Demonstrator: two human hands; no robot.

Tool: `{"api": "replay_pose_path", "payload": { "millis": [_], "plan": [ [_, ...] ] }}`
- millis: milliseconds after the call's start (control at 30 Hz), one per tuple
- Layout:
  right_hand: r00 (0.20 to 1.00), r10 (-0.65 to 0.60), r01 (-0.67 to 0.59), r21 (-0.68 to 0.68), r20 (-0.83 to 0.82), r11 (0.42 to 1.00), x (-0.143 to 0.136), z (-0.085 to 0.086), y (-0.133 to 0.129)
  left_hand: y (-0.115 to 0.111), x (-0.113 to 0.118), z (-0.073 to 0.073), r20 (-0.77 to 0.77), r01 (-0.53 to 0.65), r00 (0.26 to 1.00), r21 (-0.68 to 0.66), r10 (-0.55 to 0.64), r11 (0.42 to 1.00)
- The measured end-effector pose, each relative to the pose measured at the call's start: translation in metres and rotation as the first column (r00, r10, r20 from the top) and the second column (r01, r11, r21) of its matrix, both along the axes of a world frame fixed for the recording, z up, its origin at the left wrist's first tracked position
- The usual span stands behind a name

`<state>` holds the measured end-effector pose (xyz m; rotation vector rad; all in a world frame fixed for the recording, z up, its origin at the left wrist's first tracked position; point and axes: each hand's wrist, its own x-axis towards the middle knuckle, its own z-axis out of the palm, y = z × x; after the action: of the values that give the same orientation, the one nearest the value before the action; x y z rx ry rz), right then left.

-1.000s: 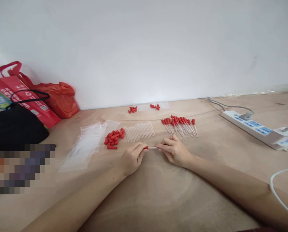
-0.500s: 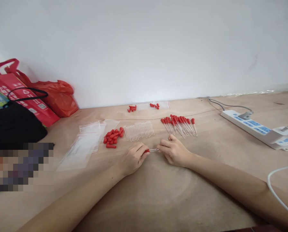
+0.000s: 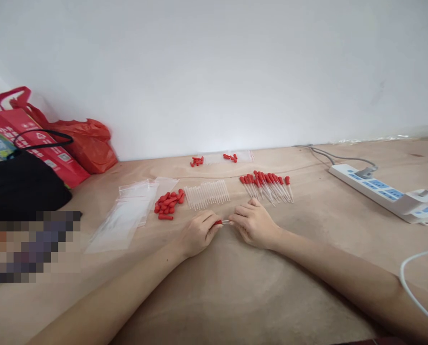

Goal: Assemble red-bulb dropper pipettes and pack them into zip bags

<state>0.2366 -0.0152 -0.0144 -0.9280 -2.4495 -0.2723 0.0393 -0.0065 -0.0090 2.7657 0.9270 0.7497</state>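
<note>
My left hand [image 3: 200,233] is closed on a red rubber bulb [image 3: 218,222], whose open end points right. My right hand [image 3: 253,223] pinches a clear glass dropper tube [image 3: 226,222]. One end of the tube meets the bulb; how deep it sits in there is hidden. Beyond my left hand lie a heap of loose red bulbs [image 3: 170,202] and a row of bare glass tubes [image 3: 207,194]. Past my right hand, several droppers with red bulbs fitted [image 3: 267,184] lie side by side, their tips toward me.
Clear zip bags [image 3: 122,218] lie flat at the left. Nearer the wall are small groups of red bulbs [image 3: 197,161] beside another clear bag [image 3: 244,156]. A white power strip [image 3: 368,187] stands right, and red bags [image 3: 86,146] and a black bag [image 3: 23,187] left.
My right hand has moved slightly left toward my left hand, so less of the glass tube shows between them. The left hand stays nearly in place.
</note>
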Motion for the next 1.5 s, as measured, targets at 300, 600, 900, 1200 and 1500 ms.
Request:
{"api": "replay_pose_path", "payload": {
  "millis": [300,600,900,1200,1500],
  "plan": [
    [0.782,-0.527,0.439,-0.305,-0.332,0.845,0.044,0.007,0.039,0.007,-0.009,0.001,0.041,-0.193,0.98,-0.054,0.195,0.98],
    [0.579,-0.791,0.663,-0.45,-0.199,0.599,0.086,-0.004,0.066,0.008,-0.007,-0.001,0.021,-0.159,0.987,-0.049,0.16,0.986],
    [0.62,-0.769,0.682,-0.377,-0.156,0.627,0.076,-0.015,0.072,0.009,-0.008,-0.003,0.027,-0.15,0.988,-0.034,0.151,0.988],
    [0.613,-0.764,0.683,-0.349,-0.202,0.641,0.077,-0.013,0.072,0.009,-0.007,-0.002,0.017,-0.172,0.985,-0.019,0.173,0.985],
    [0.623,-0.762,0.734,-0.203,-0.175,0.648,0.054,-0.01,0.053,0.011,-0.012,0.0,-0.06,-0.36,0.925,0.168,0.374,0.918]
  ]
}}
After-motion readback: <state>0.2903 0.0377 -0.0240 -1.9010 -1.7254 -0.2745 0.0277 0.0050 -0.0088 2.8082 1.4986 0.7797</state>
